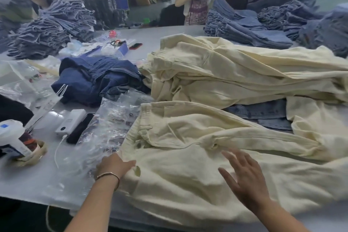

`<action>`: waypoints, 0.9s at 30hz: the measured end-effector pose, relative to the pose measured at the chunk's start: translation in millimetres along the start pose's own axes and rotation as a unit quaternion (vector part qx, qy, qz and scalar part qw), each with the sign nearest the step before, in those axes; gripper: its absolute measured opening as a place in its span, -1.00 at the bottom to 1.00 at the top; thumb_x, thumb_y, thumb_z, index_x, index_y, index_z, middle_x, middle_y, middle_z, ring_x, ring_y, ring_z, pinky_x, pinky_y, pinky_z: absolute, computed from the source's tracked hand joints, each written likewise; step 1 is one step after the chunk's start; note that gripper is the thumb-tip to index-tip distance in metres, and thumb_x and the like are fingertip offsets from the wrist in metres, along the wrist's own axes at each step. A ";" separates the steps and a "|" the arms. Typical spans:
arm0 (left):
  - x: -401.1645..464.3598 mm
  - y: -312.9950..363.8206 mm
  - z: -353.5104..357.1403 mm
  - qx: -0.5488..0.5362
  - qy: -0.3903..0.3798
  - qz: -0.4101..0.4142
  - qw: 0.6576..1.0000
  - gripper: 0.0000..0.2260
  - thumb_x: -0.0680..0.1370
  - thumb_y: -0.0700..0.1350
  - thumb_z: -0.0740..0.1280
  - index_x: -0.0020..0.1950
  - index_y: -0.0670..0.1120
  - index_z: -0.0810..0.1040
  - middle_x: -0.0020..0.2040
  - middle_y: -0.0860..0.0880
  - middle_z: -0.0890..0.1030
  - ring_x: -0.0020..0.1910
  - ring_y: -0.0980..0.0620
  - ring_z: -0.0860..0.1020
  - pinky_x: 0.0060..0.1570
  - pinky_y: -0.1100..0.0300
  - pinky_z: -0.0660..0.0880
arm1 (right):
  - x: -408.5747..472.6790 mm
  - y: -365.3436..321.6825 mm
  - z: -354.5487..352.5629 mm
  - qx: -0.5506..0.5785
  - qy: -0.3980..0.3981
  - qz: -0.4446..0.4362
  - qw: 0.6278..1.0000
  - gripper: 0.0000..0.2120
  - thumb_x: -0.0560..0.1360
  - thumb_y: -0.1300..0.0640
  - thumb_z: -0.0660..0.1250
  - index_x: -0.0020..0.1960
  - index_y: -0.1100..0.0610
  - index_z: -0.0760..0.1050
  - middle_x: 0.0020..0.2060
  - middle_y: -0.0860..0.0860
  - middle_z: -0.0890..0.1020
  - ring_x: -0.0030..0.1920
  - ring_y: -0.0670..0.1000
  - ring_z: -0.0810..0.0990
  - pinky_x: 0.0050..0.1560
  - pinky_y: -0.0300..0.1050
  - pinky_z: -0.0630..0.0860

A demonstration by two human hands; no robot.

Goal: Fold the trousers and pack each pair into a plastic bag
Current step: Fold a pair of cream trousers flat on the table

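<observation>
A pair of cream trousers [188, 181] lies spread across the near edge of the table, waistband to the left. My left hand [114, 165] grips the waistband edge at its left side. My right hand [243, 173] hovers over or lightly touches the fabric with fingers straight and spread. More cream trousers [226, 73] are heaped behind. Clear plastic bags [113, 118] lie crumpled to the left of the waistband.
A dark blue garment [96, 79] lies left of the cream heap. A white power bank [70, 121], a black phone [80, 128] and a white bottle [11, 137] sit at near left. Stacks of blue jeans [52, 30] line the far side, where two people stand.
</observation>
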State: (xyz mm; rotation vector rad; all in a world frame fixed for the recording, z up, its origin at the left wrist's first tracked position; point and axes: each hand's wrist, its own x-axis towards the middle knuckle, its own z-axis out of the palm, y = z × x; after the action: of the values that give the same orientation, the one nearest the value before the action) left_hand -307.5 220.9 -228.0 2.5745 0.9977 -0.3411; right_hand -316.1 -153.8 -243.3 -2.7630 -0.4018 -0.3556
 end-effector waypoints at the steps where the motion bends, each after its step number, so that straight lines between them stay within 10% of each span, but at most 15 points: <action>1: 0.9 0.6 1.7 0.017 -0.014 -0.001 1.000 -0.53 0.36 0.24 0.41 0.10 -0.06 0.54 0.13 -0.14 0.57 0.10 -0.18 0.54 0.12 -0.01 0.50 | -2.5 4.2 6.6 -0.053 -0.069 0.009 0.996 -0.38 0.54 -0.27 0.06 0.46 0.06 0.34 0.46 0.12 0.34 0.46 0.18 0.30 0.46 0.03 0.02; 4: 10.6 1.6 -3.0 0.003 -0.032 -0.002 0.999 -0.62 0.44 0.02 0.38 0.18 -0.16 0.54 0.17 -0.21 0.58 0.12 -0.20 0.54 0.14 0.01 0.49 | -15.5 20.4 30.5 -0.106 -0.221 0.031 0.969 -0.36 0.58 -0.32 -0.10 0.55 -0.15 -0.24 0.52 -0.01 -0.32 0.53 0.05 -0.31 0.16 -0.14 -0.68; 12: 0.0 22.5 -4.8 0.016 0.152 -0.009 0.988 -0.63 0.42 -0.18 0.32 0.23 -0.10 0.49 0.27 -0.22 0.38 0.27 -0.23 0.31 0.21 -0.18 0.33 | -28.6 31.6 36.2 -0.105 -0.211 0.068 0.969 -0.36 0.56 -0.34 -0.20 0.56 -0.14 -0.23 0.51 -0.06 -0.36 0.52 -0.04 -0.34 0.36 -0.03 -0.53; 16: -38.1 62.7 36.6 0.010 0.189 0.194 0.963 -0.56 0.41 -0.14 0.40 0.28 -0.10 0.44 0.36 -0.16 0.33 0.35 -0.21 0.23 0.31 -0.11 0.26 | -33.5 37.6 28.4 -0.051 -0.189 0.062 0.979 -0.42 0.61 -0.26 -0.11 0.57 -0.10 -0.05 0.56 -0.09 -0.15 0.54 -0.08 -0.20 0.47 -0.08 -0.34; 20: -105.6 117.6 101.4 -0.015 0.041 0.464 0.885 -0.73 0.45 -0.13 0.33 0.14 -0.06 0.53 0.22 0.01 0.48 0.27 -0.05 0.37 0.28 0.22 0.19 | -45.9 51.9 4.0 -0.011 -0.058 0.076 0.995 -0.63 0.50 0.05 0.34 0.29 0.05 0.50 0.30 0.04 0.52 0.30 0.09 0.49 0.38 -0.01 0.23; 23: -136.0 154.7 134.9 -0.004 0.006 0.517 0.856 -0.76 0.48 -0.04 0.30 0.15 0.04 0.51 0.24 0.13 0.46 0.28 0.07 0.35 0.27 0.32 0.13 | -61.9 82.4 -18.5 -0.017 0.082 0.106 0.991 -0.73 0.31 0.22 0.41 0.01 0.13 0.63 -0.01 0.05 0.66 -0.01 0.13 0.64 0.07 0.04 0.49; 27: -157.3 206.5 156.6 -0.019 -0.044 0.542 0.839 -0.76 0.49 -0.05 0.32 0.15 0.05 0.50 0.21 0.13 0.48 0.27 0.08 0.38 0.24 0.30 0.22 | -84.8 150.3 -52.5 0.017 0.151 0.257 0.954 -0.68 0.34 0.37 0.38 0.10 0.25 0.60 0.08 0.17 0.62 0.08 0.25 0.58 0.06 0.15 0.51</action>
State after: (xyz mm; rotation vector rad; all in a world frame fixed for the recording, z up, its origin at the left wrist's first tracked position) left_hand -294.1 -79.6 -265.9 2.5798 -0.5538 -0.1015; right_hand -358.0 -328.2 -261.7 -2.5903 0.3777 -0.6099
